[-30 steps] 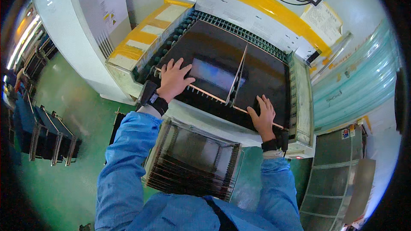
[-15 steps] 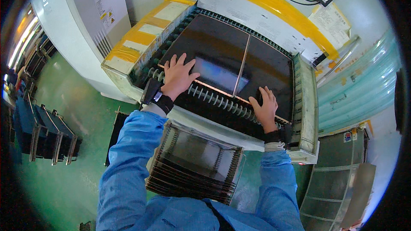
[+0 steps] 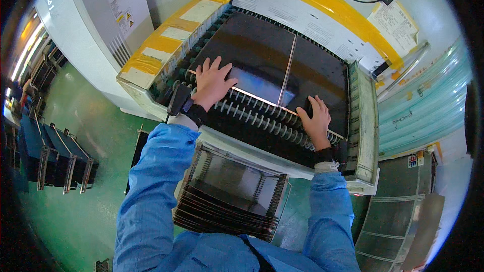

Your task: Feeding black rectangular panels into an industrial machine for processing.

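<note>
Two dark, glossy flat panels lie side by side on a roller conveyor, with a thin copper-coloured line between them. On the near left part of the left panel [image 3: 252, 45] rests my left hand [image 3: 213, 81], fingers spread and palm down. My right hand [image 3: 316, 121] lies at the near edge of the right panel [image 3: 322, 78], its fingers stretched out over the surface. Neither hand grips anything. Rows of ringed rollers [image 3: 252, 117] show in front of the panels' near edge. A bluish reflection gleams on the left panel.
Below the conveyor stands a slotted rack [image 3: 229, 196] holding several thin panels. Yellow-taped casing [image 3: 161, 45] borders the conveyor's left side. A white cabinet [image 3: 96, 30] is further left, several dark panels [image 3: 60, 156] stand on the green floor, and a clear plastic curtain [image 3: 423, 106] hangs at right.
Both panels have slid a little away from me along the rollers, so more rollers show in front. My hands have moved forward slightly with them.
</note>
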Demonstrator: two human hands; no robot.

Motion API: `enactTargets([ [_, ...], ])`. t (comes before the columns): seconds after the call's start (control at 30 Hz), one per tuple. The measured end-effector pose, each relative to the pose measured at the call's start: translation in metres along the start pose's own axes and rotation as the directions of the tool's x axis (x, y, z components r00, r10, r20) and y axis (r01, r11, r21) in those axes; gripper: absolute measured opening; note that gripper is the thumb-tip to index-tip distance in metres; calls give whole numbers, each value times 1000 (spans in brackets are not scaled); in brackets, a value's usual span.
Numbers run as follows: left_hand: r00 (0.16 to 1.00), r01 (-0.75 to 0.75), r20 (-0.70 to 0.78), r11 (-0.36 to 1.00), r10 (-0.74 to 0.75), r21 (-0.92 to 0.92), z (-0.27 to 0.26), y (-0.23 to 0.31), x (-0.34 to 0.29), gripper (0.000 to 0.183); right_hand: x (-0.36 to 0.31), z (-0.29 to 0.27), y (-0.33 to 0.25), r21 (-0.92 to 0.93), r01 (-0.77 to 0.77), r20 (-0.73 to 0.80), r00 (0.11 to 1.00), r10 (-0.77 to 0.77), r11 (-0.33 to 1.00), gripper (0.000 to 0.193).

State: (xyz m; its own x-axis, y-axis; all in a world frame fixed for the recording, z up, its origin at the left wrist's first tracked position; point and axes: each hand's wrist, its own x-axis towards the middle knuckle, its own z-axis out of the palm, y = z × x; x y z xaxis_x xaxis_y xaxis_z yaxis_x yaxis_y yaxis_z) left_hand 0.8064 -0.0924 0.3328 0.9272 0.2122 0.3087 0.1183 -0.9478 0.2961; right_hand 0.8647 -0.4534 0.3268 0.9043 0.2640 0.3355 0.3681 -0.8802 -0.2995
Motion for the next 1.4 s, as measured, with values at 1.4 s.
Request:
enactTargets([
  [1.4, 855, 441, -41, 767, -517, -466, -36, -33, -465, 26, -338, 52, -86, 421, 286, 516, 705, -487, 861, 19],
])
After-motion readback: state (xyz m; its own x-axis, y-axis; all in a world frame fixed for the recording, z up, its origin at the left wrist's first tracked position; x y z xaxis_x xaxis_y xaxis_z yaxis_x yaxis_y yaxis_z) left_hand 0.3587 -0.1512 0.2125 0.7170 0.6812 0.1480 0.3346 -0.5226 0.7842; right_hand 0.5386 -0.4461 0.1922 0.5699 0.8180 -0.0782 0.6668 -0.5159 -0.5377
